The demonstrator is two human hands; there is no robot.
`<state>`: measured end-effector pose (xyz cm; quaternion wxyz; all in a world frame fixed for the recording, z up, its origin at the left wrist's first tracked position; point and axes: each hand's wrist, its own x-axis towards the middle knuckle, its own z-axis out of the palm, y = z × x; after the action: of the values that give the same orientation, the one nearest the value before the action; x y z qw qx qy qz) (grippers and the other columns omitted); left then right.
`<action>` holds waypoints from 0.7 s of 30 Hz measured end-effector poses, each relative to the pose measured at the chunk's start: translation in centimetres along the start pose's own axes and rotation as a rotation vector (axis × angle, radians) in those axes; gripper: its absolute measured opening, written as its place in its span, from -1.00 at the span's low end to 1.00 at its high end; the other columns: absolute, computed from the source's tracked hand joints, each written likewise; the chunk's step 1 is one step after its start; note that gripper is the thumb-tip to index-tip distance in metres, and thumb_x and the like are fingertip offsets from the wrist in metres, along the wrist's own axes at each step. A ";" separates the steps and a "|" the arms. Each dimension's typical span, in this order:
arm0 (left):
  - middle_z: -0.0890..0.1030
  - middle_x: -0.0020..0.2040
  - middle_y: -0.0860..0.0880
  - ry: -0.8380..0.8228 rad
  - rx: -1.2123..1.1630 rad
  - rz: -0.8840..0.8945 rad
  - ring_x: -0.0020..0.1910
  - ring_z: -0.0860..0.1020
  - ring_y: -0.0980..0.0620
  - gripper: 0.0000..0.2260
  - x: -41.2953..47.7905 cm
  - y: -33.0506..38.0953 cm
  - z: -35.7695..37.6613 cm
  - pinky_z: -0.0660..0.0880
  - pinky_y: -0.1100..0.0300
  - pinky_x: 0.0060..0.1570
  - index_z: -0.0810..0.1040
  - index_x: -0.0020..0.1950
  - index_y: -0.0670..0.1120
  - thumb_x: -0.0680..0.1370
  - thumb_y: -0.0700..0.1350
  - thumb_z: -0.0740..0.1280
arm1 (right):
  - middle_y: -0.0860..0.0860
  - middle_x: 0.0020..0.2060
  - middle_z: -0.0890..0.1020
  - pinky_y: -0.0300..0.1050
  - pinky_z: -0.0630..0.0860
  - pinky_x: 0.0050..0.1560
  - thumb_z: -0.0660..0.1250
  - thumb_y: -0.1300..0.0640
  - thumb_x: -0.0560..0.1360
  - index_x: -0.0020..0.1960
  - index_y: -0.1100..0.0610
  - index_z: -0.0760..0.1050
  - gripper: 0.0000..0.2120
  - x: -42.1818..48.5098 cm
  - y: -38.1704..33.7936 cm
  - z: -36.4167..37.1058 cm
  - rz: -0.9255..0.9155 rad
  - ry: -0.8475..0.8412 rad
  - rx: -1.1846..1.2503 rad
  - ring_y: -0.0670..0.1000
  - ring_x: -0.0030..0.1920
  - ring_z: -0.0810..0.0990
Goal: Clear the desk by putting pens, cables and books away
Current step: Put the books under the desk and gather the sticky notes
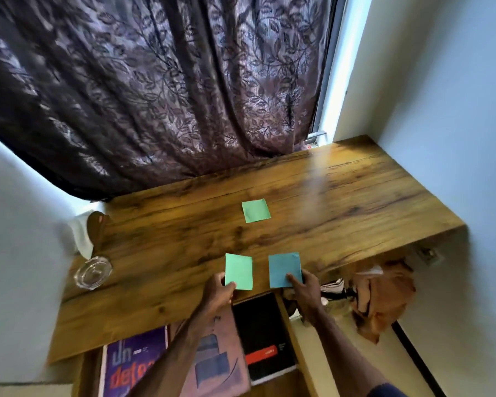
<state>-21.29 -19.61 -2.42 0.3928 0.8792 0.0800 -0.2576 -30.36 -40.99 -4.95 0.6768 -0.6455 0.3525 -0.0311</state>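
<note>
Three paper note pads lie on the wooden desk [341, 196]. My left hand [218, 293] pinches the near edge of a green pad [238, 269] at the desk's front edge. My right hand [304, 287] rests its fingers on a blue pad [284, 266] just to the right. A second green pad [256, 210] lies alone near the desk's middle. Below the desk edge an open drawer [294, 339] holds a purple book [132, 365], a pink book [215, 353] and a black book [265, 336], side by side.
A glass ashtray [92, 272] sits at the desk's left end, beside a brown wooden object [98, 227] and white cloth. A dark patterned curtain [155, 96] hangs behind the desk. Walls close in left and right. Brown cloth [381, 293] lies under the desk's right side.
</note>
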 end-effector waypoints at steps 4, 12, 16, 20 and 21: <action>0.69 0.16 -0.21 0.026 0.051 0.111 0.07 0.69 -0.17 -0.71 -3.4 -0.4 -1.9 0.65 -0.08 0.04 0.59 0.28 -0.22 0.56 -0.20 0.36 | 0.32 0.06 0.66 0.23 0.62 -0.05 0.32 0.32 0.59 0.24 0.36 0.54 -0.75 -4.3 -1.0 -0.1 -0.023 0.006 -0.020 0.29 0.01 0.67; 0.63 0.29 -0.13 0.043 0.110 0.260 0.19 0.64 -0.07 -0.67 -9.3 -1.5 -5.0 0.59 0.14 0.03 0.56 0.35 -0.20 0.59 -0.16 0.38 | 0.27 0.08 0.68 0.24 0.60 0.05 0.30 0.32 0.58 0.24 0.31 0.55 -0.75 -11.2 -3.0 0.2 -0.078 -0.033 -0.053 0.26 0.04 0.68; 0.63 0.29 -0.14 0.061 0.130 0.327 0.19 0.65 -0.05 -0.63 -11.3 -1.6 -5.6 0.50 0.36 -0.17 0.54 0.37 -0.21 0.57 -0.18 0.42 | 0.28 0.05 0.68 0.16 0.59 -0.08 0.30 0.33 0.57 0.23 0.28 0.55 -0.75 -13.4 -3.5 0.0 -0.092 -0.046 -0.048 0.31 -0.04 0.68; 0.61 0.31 -0.15 0.076 0.185 0.350 0.23 0.63 -0.06 -0.61 -13.4 -2.1 -5.5 0.58 0.22 0.03 0.51 0.41 -0.21 0.58 -0.20 0.40 | 0.27 0.06 0.68 0.20 0.61 -0.03 0.30 0.34 0.58 0.24 0.28 0.53 -0.75 -15.1 -2.8 -0.9 -0.065 -0.055 -0.058 0.31 0.00 0.68; 0.62 0.31 -0.15 0.073 0.196 0.349 0.23 0.63 -0.06 -0.62 -13.8 -2.4 -5.3 0.59 0.18 0.08 0.52 0.40 -0.21 0.58 -0.21 0.39 | 0.27 0.05 0.68 0.17 0.60 -0.06 0.30 0.34 0.58 0.24 0.28 0.53 -0.76 -15.6 -2.4 -1.2 -0.061 -0.055 -0.054 0.28 -0.03 0.68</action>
<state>-31.84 -13.25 6.09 0.3407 0.9226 -0.0847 -0.1602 -41.67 -34.67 4.10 0.6672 -0.6748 0.3145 -0.0244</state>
